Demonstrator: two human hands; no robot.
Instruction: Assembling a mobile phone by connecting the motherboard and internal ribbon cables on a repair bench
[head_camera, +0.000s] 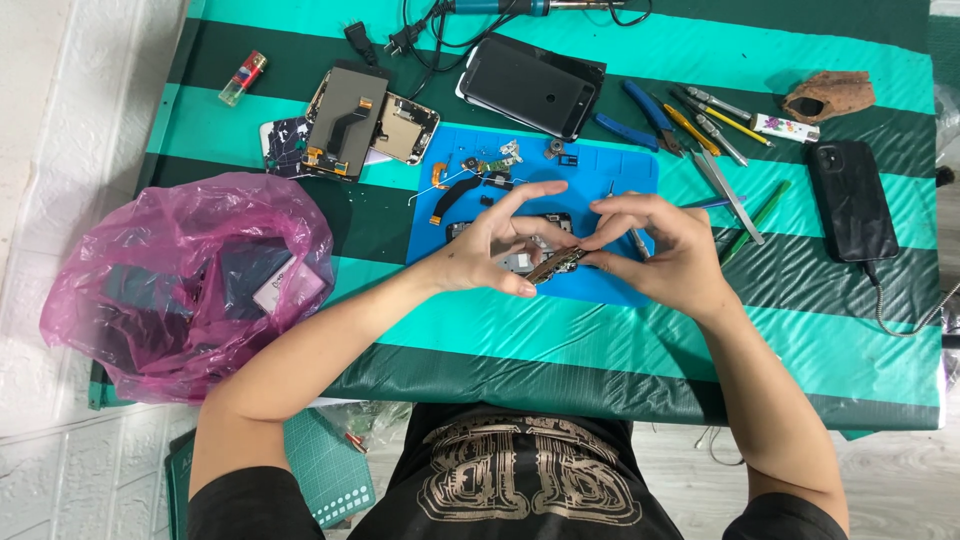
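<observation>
On top of the green striped table cover (600, 340) lies a big pink plastic bag (185, 280), out at nine o'clock from the hands. Up at twelve o'clock sits a dark phone screen (530, 85). At ten o'clock is an opened phone (365, 125) with its insides showing. A black phone in a case (852, 200) rests at three o'clock. Some tools (700, 120) lie at one o'clock. Under the hands is a blue mat (440, 225) with tiny parts on it. The left hand (490, 245) and the right hand (670, 250) meet over the mat. Both sets of fingertips are pinched on a small gold circuit board (556, 265), held between them. The right hand may also hold a thin tool, but it is hard to see.
</observation>
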